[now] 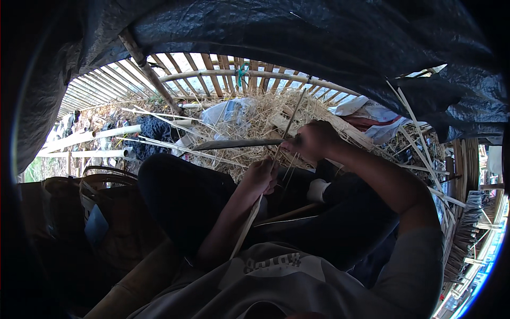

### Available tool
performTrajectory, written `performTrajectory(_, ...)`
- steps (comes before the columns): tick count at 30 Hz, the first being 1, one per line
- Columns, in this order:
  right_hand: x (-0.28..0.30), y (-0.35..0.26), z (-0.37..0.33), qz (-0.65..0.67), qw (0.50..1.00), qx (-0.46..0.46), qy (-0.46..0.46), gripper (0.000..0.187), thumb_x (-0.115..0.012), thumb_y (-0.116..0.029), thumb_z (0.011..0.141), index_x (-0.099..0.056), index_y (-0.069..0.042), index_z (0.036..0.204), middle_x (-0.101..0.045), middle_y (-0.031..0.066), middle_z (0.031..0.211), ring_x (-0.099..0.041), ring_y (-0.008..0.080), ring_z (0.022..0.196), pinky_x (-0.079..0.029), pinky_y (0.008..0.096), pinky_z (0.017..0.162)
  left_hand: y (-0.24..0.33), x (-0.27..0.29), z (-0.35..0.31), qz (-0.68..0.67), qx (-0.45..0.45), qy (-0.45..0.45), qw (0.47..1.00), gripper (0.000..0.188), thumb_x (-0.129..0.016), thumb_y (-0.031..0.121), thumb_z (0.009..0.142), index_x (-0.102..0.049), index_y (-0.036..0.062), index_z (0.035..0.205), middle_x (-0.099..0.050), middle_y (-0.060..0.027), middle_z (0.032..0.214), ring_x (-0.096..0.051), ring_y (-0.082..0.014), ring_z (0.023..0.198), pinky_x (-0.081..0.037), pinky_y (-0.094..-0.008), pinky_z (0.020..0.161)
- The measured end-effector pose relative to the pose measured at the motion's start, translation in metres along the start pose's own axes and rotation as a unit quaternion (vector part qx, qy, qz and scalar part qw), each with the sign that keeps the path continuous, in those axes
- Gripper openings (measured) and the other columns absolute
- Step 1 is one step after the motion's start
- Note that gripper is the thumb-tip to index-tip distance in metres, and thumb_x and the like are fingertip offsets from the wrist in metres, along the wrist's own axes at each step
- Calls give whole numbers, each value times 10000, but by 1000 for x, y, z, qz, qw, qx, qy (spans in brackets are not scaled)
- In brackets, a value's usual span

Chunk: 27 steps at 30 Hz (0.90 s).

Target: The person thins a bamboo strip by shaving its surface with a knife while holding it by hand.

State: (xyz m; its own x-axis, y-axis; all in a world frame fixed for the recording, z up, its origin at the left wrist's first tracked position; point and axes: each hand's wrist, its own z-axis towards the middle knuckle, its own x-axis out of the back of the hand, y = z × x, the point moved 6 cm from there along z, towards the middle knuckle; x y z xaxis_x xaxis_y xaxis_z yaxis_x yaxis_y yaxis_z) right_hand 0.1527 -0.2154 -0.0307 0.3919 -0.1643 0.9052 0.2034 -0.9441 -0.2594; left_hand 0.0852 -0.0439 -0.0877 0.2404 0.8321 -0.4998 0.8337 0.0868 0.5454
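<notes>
The right hand [313, 139] had its grip clamped on the handle of a long dark blade [239, 144], which lay level and pointed toward the person's left. The left hand [260, 178] was closed around a thin bamboo strip [248, 226] that ran from the person's chest up past both hands, crossing the blade near its handle. Below were the person's dark-trousered knees [186, 191]. Beyond them lay a heap of pale shavings [255, 119], a bamboo slat fence [212, 72] and black sheeting [319, 37] overhead.

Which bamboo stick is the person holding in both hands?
The long thin bamboo strip slanting up between the knees. Left hand and right hand grip it; the other strips lie loose.
</notes>
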Motion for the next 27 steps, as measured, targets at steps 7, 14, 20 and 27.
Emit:
performTrajectory(7,28,54,18,-62,990,-105,64,794,-491,-765,837,-678,-5,704,-666,179,669,-695,346,701,-533,489,664,1,2,-21,33,3,-9,999,370,-307,385,1070,-479,121,878,-340,60,580,-311,-60,429,-252,-258,389)
performTrajectory(14,47,167,0,-88,944,-303,95,711,-529,-694,863,-737,-18,942,-722,181,919,-709,334,893,-556,445,799,2,-26,-33,-36,19,-65,997,363,-310,377,1075,-479,117,888,-309,64,568,-276,-58,410,-248,-241,396)
performTrajectory(20,49,183,-18,75,925,-338,158,761,-516,-745,851,-661,-9,722,-667,141,698,-675,262,666,-522,405,614,16,-2,-25,-59,-10,-56,997,337,-297,339,1075,-490,132,893,-313,72,558,-277,-52,393,-233,-225,366)
performTrajectory(27,40,59,-12,268,933,-214,107,750,-525,-712,880,-519,-47,534,-479,33,482,-502,162,452,-412,360,508,4,-16,-9,-211,49,-197,956,213,-344,200,1022,-502,132,895,-334,76,545,-282,-48,377,-232,-224,340)
